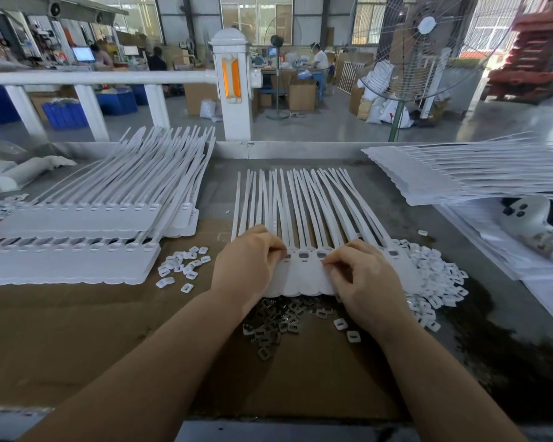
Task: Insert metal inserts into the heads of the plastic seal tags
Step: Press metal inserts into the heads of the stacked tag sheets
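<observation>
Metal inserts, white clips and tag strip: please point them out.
Metal inserts (276,317): head view, middle of the grey pile.
White clips (441,275): head view, middle of the right pile.
Tag strip (304,279): head view, flat part between the hands.

No text, label, brand or number could be read. A white sack (393,114) at about one o'clock, on the floor beside the fan pole, bore a red mark too blurred to make out, and the far monitor (83,54) at eleven o'clock glowed illegibly.
</observation>
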`<state>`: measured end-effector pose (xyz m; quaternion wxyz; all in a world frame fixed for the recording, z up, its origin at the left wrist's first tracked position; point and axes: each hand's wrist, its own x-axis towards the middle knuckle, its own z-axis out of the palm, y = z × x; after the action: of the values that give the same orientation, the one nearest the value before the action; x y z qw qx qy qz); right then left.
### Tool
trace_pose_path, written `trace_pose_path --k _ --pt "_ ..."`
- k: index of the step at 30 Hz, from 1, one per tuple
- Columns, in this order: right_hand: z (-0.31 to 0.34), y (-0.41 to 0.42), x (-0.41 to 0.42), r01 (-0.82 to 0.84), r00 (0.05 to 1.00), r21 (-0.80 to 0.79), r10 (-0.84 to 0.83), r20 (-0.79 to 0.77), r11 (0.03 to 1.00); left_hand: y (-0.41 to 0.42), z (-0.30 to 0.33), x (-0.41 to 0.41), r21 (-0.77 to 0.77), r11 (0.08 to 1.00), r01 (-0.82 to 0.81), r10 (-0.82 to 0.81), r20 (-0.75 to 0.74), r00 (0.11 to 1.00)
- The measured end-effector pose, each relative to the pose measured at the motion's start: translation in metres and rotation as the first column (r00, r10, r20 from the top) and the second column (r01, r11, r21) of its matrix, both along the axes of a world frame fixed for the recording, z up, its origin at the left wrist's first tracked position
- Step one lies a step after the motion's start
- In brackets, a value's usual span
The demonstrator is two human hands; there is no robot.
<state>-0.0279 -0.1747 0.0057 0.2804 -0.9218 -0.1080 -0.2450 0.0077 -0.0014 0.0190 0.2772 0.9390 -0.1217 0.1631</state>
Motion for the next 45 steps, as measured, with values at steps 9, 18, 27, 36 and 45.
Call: trace_pose_path --k 9,18,27,36,45 --pt "0.000 0.000 0.000 -0.002 1.000 -0.013 0.002 0.002 1.000 -0.002 -0.004 -0.009 0.089 0.996 0.003 -0.019 0.174 0.985" --pt "-0.001 -0.001 0.000 -0.001 1.000 -0.020 0.001 0.006 1.000 -0.001 -0.003 -0.007 0.281 0.959 0.038 -0.084 0.152 0.985" --pt "0.000 0.000 -0.001 -0.005 1.000 -0.020 0.004 -0.006 1.000 0.006 -0.004 -0.008 0.333 0.936 0.115 -0.157 0.103 0.982" --pt "0.000 0.000 -0.001 0.002 1.000 -0.027 -0.002 -0.002 1.000 0.013 -0.006 -0.006 0.399 0.902 0.163 -0.205 0.065 0.977" --pt "0.000 0.000 0.000 -0.001 1.000 -0.019 0.001 -0.006 1.000 0.015 0.001 -0.002 -0.051 0.999 -0.007 0.008 0.029 1.000"
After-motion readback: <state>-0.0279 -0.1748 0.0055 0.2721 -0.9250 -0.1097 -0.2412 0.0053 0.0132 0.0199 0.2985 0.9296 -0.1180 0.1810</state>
